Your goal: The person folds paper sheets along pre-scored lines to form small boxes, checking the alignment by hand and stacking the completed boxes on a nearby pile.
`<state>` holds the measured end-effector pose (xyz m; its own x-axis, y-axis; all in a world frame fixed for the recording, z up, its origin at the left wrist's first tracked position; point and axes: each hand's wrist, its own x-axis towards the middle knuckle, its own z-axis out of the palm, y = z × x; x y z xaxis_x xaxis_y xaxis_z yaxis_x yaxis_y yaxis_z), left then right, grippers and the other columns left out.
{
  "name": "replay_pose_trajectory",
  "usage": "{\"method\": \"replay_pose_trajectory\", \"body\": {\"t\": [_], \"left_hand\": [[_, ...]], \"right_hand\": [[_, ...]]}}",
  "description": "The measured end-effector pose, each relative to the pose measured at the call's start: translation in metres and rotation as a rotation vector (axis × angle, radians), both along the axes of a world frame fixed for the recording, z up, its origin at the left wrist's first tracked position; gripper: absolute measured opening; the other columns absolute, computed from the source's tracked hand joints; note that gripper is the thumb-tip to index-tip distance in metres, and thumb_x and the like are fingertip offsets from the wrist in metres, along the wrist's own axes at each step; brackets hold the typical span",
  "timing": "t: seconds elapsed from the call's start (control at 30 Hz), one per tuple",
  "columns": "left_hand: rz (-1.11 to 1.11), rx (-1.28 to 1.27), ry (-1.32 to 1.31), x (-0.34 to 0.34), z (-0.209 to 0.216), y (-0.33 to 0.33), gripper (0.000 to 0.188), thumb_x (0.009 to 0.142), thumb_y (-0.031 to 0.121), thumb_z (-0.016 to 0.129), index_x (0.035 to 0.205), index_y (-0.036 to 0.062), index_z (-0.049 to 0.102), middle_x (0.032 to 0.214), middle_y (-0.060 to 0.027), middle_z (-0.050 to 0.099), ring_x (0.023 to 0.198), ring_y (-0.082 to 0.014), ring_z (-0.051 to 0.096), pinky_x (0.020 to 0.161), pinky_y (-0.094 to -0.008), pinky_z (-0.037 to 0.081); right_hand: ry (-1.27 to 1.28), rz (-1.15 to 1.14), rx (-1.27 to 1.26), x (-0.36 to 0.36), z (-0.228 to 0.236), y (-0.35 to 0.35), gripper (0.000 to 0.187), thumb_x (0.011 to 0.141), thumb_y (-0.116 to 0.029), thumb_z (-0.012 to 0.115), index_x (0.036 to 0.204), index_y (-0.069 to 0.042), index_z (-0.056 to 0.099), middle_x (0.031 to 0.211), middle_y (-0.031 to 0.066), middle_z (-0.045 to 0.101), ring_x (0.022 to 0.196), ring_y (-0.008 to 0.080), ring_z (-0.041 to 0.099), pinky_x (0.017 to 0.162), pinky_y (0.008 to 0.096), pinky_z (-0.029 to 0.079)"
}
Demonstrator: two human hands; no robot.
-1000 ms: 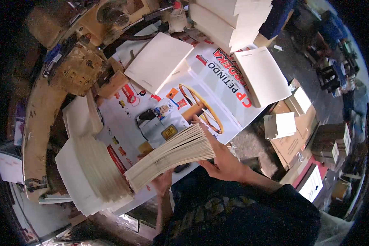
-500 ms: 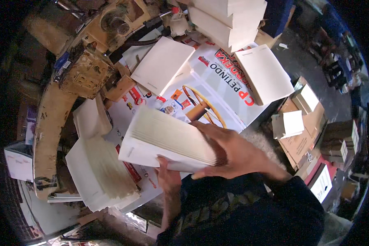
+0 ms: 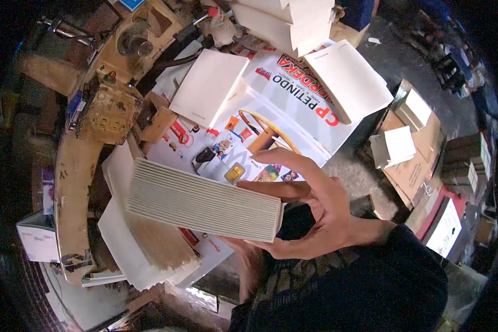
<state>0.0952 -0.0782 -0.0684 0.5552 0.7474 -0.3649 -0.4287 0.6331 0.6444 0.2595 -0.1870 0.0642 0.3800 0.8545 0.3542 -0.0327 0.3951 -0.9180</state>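
Observation:
A thick stack of folded paper sections (image 3: 204, 200) is held above the table, its many ridged folded edges facing up. My right hand (image 3: 321, 213) grips the stack's right end, the thumb along the near side and one finger across the far side. Its index finger is raised off the paper. From below, my left hand (image 3: 246, 257) holds the stack's near underside; most of its fingers are hidden behind the paper. Just left and below lies a fanned pile of paper sections (image 3: 149, 238), partly covered by the held stack.
A printed poster sheet (image 3: 293, 102) covers the table. On it lie a white paper stack (image 3: 210, 86) and another paper stack (image 3: 351, 77), with a tall paper pile (image 3: 287, 22) behind. A worn machine frame (image 3: 74, 193) curves along the left. Cardboard (image 3: 403, 177) with paper bundles sits at right.
The held stack has turned so its folded edges face up, and it has shifted left. My right index finger has lifted away. My left thumb has gone out of sight behind the stack.

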Motion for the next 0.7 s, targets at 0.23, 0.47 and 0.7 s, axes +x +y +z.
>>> {"method": "replay_pose_trajectory", "body": {"t": [0.23,0.47,0.7], "left_hand": [[0.096,0.105,0.162,-0.02,0.004,0.016,0.065,0.095,0.042,0.058,0.143,0.004,0.037,0.137,-0.0153,0.048,0.124,-0.0306,0.05,0.105,-0.0492,0.042],[0.119,0.135,0.262,-0.021,0.012,0.024,0.063,0.096,0.039,0.059,0.142,0.0031,0.037,0.136,-0.0152,0.049,0.122,-0.0301,0.051,0.104,-0.0485,0.043],[-0.095,0.123,0.199,0.038,-0.01,0.001,0.05,0.093,0.019,0.067,0.134,-0.0019,0.047,0.127,-0.0142,0.056,0.113,-0.0237,0.057,0.095,-0.04,0.05]], "right_hand": [[-0.067,0.068,0.0,0.0,0.003,-0.003,0.091,0.075,-0.015,0.081,0.144,0.007,0.026,0.135,0.0227,0.052,0.121,0.0297,0.057,0.105,0.0384,0.042],[-0.456,0.038,-0.375,0.023,0.018,-0.006,0.097,0.073,-0.026,0.084,0.145,0.005,0.027,0.122,0.0246,0.058,0.114,0.0292,0.06,0.096,0.0391,0.048],[-0.368,-0.343,-0.648,0.032,-0.08,-0.004,0.076,0.08,-0.056,0.072,0.118,0.006,0.049,0.099,0.0277,0.063,0.09,0.0418,0.065,0.074,0.0465,0.053]]}}
